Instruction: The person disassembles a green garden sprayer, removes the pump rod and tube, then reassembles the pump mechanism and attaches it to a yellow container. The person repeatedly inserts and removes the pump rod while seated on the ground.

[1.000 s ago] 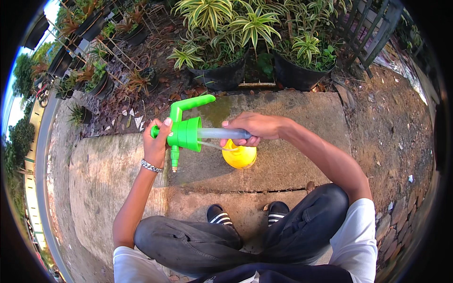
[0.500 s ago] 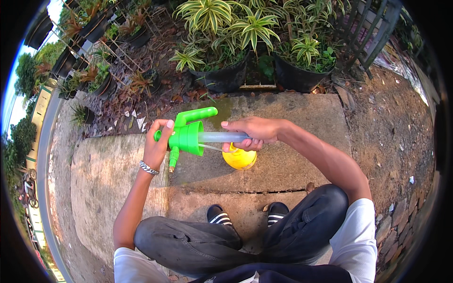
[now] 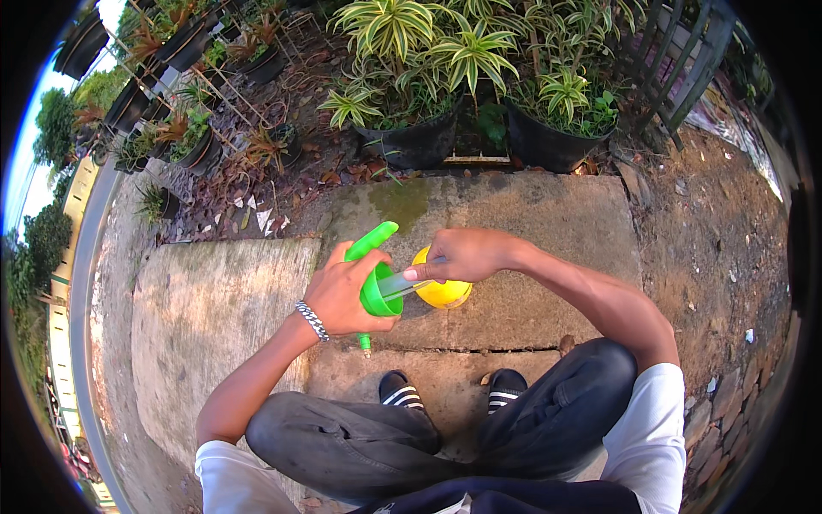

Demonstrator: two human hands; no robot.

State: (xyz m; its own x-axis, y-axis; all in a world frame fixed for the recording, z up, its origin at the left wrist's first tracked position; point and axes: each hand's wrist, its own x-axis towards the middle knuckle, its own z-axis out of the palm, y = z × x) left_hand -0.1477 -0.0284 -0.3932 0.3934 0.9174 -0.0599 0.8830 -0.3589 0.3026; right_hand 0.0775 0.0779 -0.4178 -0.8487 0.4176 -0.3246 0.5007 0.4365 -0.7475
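Note:
My left hand (image 3: pixel 342 291) is wrapped round the green pump head of a sprayer (image 3: pixel 380 294), its handle pointing up and away and its brass-tipped nozzle (image 3: pixel 366 345) pointing toward me. From the head's open cup a translucent pump tube (image 3: pixel 396 284) runs to the right, with a thin hose beside it. My right hand (image 3: pixel 467 255) pinches the far end of that tube, fingers curled. Just behind and below the right hand stands a yellow sprayer bottle (image 3: pixel 447 294) on the concrete, its top partly hidden by the hand.
Large black pots (image 3: pixel 561 141) with striped leafy plants stand along the slab's far edge. Smaller hanging pots (image 3: pixel 184 43) are at the upper left, a wooden fence (image 3: pixel 685 68) at the upper right. My sandalled feet (image 3: pixel 400 391) rest on the concrete slab (image 3: pixel 548 223).
The pump head has swung so its open cup faces more toward me and sits closer to the bottle. My left hand now wraps the cup; my right hand has changed its hold on the tube.

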